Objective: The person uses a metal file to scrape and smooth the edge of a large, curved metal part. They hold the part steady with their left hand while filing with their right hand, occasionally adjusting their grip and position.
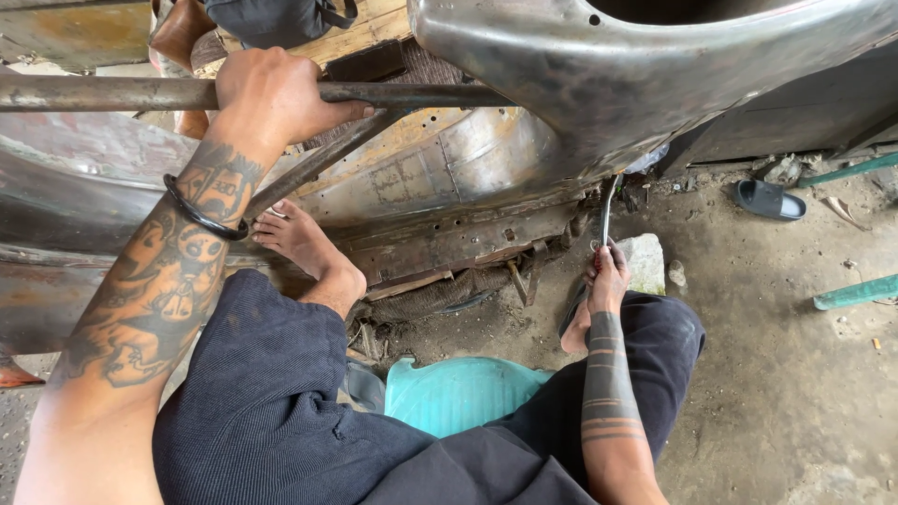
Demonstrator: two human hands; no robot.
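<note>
We're sitting low on a turquoise plastic stool (458, 393), looking down past dark trousers at a bare-metal vehicle body shell (561, 84) that fills the top of the view. Our left hand (276, 93) is up high at the left, fingers wrapped tight around a rusty horizontal steel bar (103, 93), thumb hooked under it, with a black bangle (201, 217) sitting on the tattooed wrist. A second bar (323, 161) runs diagonally down from just beneath that grip.

Down at the right, our right hand (608, 278) is closed around the lower end of a slim, bent metal rod (606, 210). The rod rises from the fist towards the underside of the shell, its top end tucked in by the rusted lower sill (458, 245); we can't tell exactly what it meets there. The hand sits just in front of a pale chunk of stone (647, 262) on the dirt floor (786, 374).

Our bare left foot (309, 245) is planted against the sill, toes pointing left. The right foot shows only partly beside the right hand. Further right, well apart, a dark slide sandal (769, 199) lies on the ground, and two green tubes (856, 292) poke in from the edge.
</note>
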